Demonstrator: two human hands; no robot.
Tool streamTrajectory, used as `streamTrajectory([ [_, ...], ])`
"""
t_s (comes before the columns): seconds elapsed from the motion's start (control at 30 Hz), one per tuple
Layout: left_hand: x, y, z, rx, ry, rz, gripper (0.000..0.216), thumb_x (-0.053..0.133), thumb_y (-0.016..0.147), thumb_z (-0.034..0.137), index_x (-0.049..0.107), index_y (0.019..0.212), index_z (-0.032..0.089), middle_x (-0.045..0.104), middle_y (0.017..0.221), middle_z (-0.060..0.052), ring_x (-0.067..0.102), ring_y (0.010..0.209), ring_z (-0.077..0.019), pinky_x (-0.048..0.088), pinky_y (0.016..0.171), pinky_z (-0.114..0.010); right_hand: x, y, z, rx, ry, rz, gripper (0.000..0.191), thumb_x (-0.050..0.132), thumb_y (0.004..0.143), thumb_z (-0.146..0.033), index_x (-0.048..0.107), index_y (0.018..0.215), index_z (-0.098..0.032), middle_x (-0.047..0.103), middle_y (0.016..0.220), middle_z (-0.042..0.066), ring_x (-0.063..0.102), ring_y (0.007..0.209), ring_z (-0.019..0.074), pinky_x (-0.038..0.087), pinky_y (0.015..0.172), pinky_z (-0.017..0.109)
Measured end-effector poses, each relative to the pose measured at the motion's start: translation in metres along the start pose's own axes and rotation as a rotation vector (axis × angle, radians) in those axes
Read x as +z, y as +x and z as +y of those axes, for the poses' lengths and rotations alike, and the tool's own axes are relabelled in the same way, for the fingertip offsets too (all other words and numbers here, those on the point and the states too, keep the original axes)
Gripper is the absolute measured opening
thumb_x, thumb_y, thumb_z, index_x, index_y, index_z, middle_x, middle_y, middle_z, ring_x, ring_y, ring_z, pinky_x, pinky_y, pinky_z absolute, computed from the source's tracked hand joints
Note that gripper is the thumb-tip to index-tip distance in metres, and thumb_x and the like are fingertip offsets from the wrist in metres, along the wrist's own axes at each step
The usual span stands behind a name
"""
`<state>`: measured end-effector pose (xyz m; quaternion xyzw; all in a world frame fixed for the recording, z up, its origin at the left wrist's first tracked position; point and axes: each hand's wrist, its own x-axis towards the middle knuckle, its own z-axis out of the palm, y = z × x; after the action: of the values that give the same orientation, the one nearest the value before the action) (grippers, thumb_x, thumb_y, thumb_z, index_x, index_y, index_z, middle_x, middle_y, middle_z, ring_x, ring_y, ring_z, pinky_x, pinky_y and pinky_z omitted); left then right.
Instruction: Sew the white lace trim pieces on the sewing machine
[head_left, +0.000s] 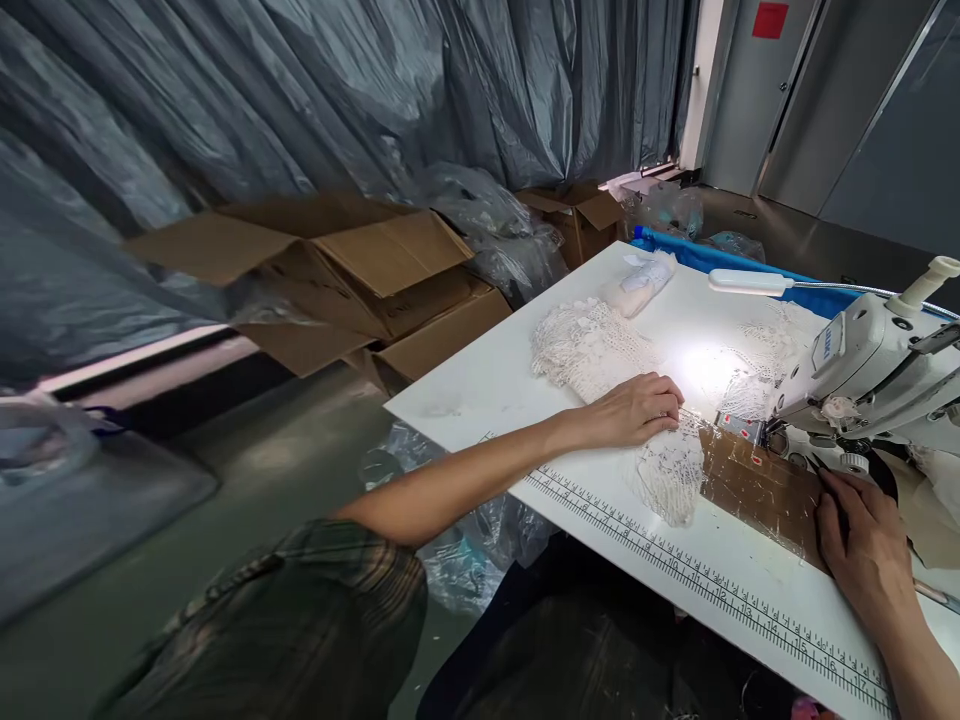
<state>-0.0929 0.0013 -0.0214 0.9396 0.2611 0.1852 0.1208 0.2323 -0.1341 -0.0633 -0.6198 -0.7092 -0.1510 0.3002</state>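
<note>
White lace fabric [671, 475] lies over the sewing table, its lower end draped below my left hand [641, 408]. The fingers of that hand are curled onto the lace, a little left of the needle area. My right hand [862, 530] rests at the right, beside the head of a white sewing machine [832, 365]. A dark, pointed tool [819, 464] sticks out from its closed fingers; its exact kind is unclear. Between the hands lies a brown, tape-covered patch [757, 485] on the table. More gathered lace [589, 340] is heaped beyond my left hand.
The white tabletop [465, 410] has a printed ruler along its front edge. A lamp [750, 283] lights the machine. A wrapped pale roll [641, 283] lies at the far corner. Open cardboard boxes [397, 260] and clear plastic bags [495, 230] stand beyond the table's left side.
</note>
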Motion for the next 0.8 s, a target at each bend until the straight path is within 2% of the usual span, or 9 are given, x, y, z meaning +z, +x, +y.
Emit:
streamTrajectory([
  [0.13, 0.008, 0.001, 0.008, 0.028, 0.170, 0.066, 0.030, 0.035, 0.106, 0.025, 0.059, 0.091, 0.014, 0.067, 0.095, -0.010, 0.060, 0.081, -0.0168, 0.049, 0.075, -0.032, -0.012, 0.004, -0.011, 0.089, 0.033, 0.046, 0.042, 0.042, 0.095, -0.045, 0.072, 0.107, -0.017, 0.063, 0.112, 0.017, 0.059, 0.104, 0.0297, 0.054, 0.086, 0.048],
  [0.23, 0.003, 0.002, 0.029, 0.049, 0.116, 0.140, 0.036, 0.032, 0.108, 0.031, 0.061, 0.095, 0.013, 0.068, 0.082, -0.006, 0.059, 0.070, -0.0146, 0.050, 0.065, -0.029, -0.027, 0.009, -0.034, 0.167, 0.191, 0.076, 0.033, 0.051, 0.092, -0.041, 0.072, 0.105, -0.019, 0.068, 0.104, 0.015, 0.065, 0.092, 0.0245, 0.057, 0.076, 0.039],
  [0.3, -0.003, 0.002, 0.049, 0.119, -0.051, 0.166, 0.032, 0.038, 0.107, 0.030, 0.064, 0.098, 0.013, 0.069, 0.084, -0.006, 0.063, 0.075, -0.0132, 0.053, 0.065, -0.025, -0.034, 0.011, -0.055, 0.198, 0.456, -0.109, 0.032, 0.054, 0.092, -0.041, 0.069, 0.111, -0.021, 0.072, 0.095, 0.011, 0.068, 0.079, 0.0198, 0.059, 0.072, 0.035],
  [0.37, -0.010, 0.003, 0.070, 0.162, -0.233, 0.153, 0.025, 0.045, 0.104, 0.026, 0.067, 0.101, 0.015, 0.071, 0.086, -0.005, 0.065, 0.079, -0.0119, 0.055, 0.070, -0.023, -0.038, 0.012, -0.077, 0.234, 0.717, -0.351, 0.037, 0.056, 0.091, -0.044, 0.065, 0.119, -0.022, 0.073, 0.096, 0.009, 0.070, 0.082, 0.0193, 0.060, 0.073, 0.033],
  [0.43, -0.015, 0.003, 0.086, 0.183, -0.366, 0.084, 0.021, 0.047, 0.102, 0.020, 0.068, 0.108, 0.017, 0.073, 0.093, -0.005, 0.067, 0.086, -0.0116, 0.057, 0.075, -0.023, -0.039, 0.013, -0.097, 0.265, 0.860, -0.498, 0.043, 0.061, 0.087, -0.047, 0.063, 0.121, -0.022, 0.072, 0.099, 0.009, 0.070, 0.087, 0.0198, 0.059, 0.078, 0.033],
  [0.5, -0.020, 0.003, 0.096, 0.200, -0.446, 0.014, 0.024, 0.047, 0.101, 0.015, 0.066, 0.115, 0.018, 0.073, 0.101, -0.007, 0.068, 0.093, -0.0123, 0.058, 0.080, -0.023, -0.040, 0.014, -0.111, 0.305, 0.945, -0.556, 0.044, 0.065, 0.085, -0.048, 0.063, 0.119, -0.021, 0.071, 0.101, 0.009, 0.068, 0.091, 0.0199, 0.058, 0.081, 0.032],
  [0.57, -0.024, 0.003, 0.099, 0.197, -0.494, -0.007, 0.026, 0.047, 0.100, 0.015, 0.065, 0.120, 0.017, 0.073, 0.106, -0.009, 0.069, 0.096, -0.0133, 0.058, 0.082, -0.025, -0.040, 0.014, -0.118, 0.375, 1.015, -0.552, 0.042, 0.063, 0.086, -0.050, 0.064, 0.115, -0.020, 0.071, 0.095, 0.007, 0.067, 0.086, 0.0182, 0.057, 0.078, 0.030],
  [0.63, -0.028, 0.004, 0.097, 0.145, -0.519, 0.034, 0.026, 0.048, 0.100, 0.017, 0.065, 0.120, 0.015, 0.074, 0.103, -0.009, 0.069, 0.092, -0.0136, 0.058, 0.081, -0.026, -0.042, 0.015, -0.120, 0.451, 1.097, -0.570, 0.041, 0.059, 0.088, -0.054, 0.066, 0.110, -0.019, 0.069, 0.084, 0.005, 0.064, 0.076, 0.0160, 0.055, 0.070, 0.027],
  [0.8, -0.040, 0.012, 0.079, 0.020, -0.498, 0.156, 0.024, 0.054, 0.099, 0.026, 0.068, 0.113, 0.014, 0.075, 0.098, -0.006, 0.068, 0.079, -0.0114, 0.055, 0.068, -0.022, -0.044, 0.024, -0.105, 0.542, 1.156, -0.766, 0.047, 0.060, 0.083, -0.064, 0.066, 0.089, -0.018, 0.062, 0.068, 0.001, 0.056, 0.061, 0.0131, 0.048, 0.058, 0.025],
])
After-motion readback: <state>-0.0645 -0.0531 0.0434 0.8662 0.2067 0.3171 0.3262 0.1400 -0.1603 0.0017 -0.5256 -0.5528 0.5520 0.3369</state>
